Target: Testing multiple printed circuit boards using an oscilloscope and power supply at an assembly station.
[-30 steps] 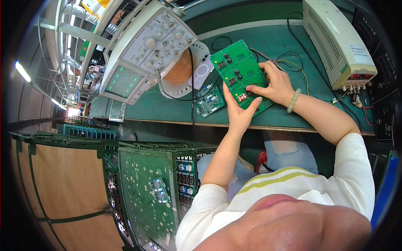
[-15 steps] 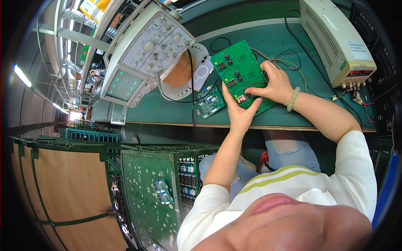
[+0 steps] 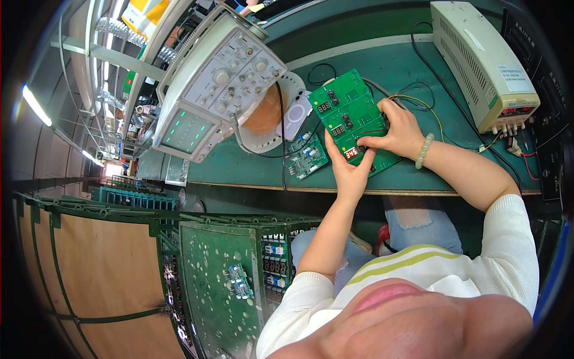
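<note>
Both hands hold a green circuit board panel [image 3: 353, 90] tilted over the near part of the bench. It has three small digit displays, and the nearest display [image 3: 351, 154] glows red. My left hand [image 3: 351, 175] grips the panel's near left edge, fingers along its side and thumb raised near the lit display. From the right, my right hand [image 3: 402, 130] clasps the panel's edge, its thumb pressed on the face by a small dark part near that display. Left of the panel, a second circuit board [image 3: 307, 158] lies on the bench, packed with components.
An oscilloscope [image 3: 224, 84] with green traces stands at left, a pale perforated tray [image 3: 258, 141] beside it. A power supply [image 3: 485, 66] stands at far right, with cables [image 3: 443, 122] across the green bench. Lower left, another board [image 3: 240, 281] lies on a green cabinet [image 3: 218, 245].
The whole view has shifted slightly, so things appear a little lower and further right. Both hands keep their hold on the panel, and the nearest display stays lit.
</note>
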`<state>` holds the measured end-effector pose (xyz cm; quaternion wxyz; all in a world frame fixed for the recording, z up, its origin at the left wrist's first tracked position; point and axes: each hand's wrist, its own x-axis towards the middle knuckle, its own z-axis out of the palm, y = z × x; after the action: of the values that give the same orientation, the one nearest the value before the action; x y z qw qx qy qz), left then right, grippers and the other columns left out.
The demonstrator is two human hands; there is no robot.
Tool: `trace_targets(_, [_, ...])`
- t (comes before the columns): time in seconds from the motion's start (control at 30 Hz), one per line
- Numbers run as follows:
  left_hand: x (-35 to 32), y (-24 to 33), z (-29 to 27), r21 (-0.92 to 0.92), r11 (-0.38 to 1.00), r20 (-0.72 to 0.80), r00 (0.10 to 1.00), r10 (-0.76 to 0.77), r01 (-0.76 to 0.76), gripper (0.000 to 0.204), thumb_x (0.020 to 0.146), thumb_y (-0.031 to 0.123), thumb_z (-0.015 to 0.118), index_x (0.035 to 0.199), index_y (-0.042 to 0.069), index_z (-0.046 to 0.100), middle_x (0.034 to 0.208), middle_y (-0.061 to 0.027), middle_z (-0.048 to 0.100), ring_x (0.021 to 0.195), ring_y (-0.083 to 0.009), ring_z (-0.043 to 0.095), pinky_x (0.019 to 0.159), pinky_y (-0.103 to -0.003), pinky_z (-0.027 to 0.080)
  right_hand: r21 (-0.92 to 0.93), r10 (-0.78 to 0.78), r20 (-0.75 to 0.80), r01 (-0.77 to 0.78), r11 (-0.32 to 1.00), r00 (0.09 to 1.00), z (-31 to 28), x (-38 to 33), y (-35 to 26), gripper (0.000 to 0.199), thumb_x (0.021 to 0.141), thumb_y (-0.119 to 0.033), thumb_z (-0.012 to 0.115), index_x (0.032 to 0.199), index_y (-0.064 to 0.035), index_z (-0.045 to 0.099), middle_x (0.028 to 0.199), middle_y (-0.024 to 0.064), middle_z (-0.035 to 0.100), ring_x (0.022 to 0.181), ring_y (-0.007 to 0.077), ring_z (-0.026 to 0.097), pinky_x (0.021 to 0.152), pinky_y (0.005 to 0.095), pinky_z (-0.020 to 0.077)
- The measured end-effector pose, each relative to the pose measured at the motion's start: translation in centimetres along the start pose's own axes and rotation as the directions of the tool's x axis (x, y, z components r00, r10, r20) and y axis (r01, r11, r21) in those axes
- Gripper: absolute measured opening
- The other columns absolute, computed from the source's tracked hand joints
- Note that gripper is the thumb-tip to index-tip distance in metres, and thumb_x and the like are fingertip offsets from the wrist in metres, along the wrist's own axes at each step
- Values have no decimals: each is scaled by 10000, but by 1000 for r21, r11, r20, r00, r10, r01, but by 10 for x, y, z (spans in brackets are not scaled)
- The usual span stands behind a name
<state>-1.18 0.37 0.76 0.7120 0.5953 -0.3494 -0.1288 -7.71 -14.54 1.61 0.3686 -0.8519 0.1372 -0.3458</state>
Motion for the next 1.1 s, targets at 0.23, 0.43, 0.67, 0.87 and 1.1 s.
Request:
trace_targets(0.23, [1,-2,1,71,997,-7,999,39,-39,907,773,-33,710,1466,57,131,1297,-112,460,1134,-186,525,951,-320,448,-17,16,11,-15,1000,1000,0,1,1,705,555,-596,821,844,-44,490,751,101,555,661,277,590,608,368,462])
trace_targets(0.43, [0,-1,1,34,999,-9,999,42,-42,905,778,-44,701,1469,73,129,1280,-106,469,1129,-180,525,947,-314,449,-39,15,7,-14,999,1000,1,1,0,719,545,-603,823,839,-45,478,745,91,540,633,261,569,590,364,455])
trace_targets(0.67, [-3,-2,4,-58,998,-5,1000,-14,14,922,768,-54,703,1472,68,119,1286,-109,466,1127,-191,528,946,-322,453,-39,-8,-7,7,999,1000,1,-3,2,661,545,-506,858,874,-52,509,779,84,528,677,234,538,602,337,438])
trace_targets(0.87, [4,-4,-2,58,996,-29,997,74,-72,900,763,-74,658,1471,45,115,1310,-144,449,1150,-207,517,958,-330,446,-56,-67,-50,65,996,996,11,3,6,631,565,-488,856,879,-56,519,774,75,518,661,221,512,591,323,430])
trace_targets(1.1, [6,-11,-7,33,999,-8,999,43,-43,908,754,-55,689,1459,48,127,1247,-137,495,1084,-195,557,886,-318,498,-112,-115,-50,109,988,992,10,5,6,589,583,-462,856,900,-76,546,750,20,496,622,146,482,563,276,412])
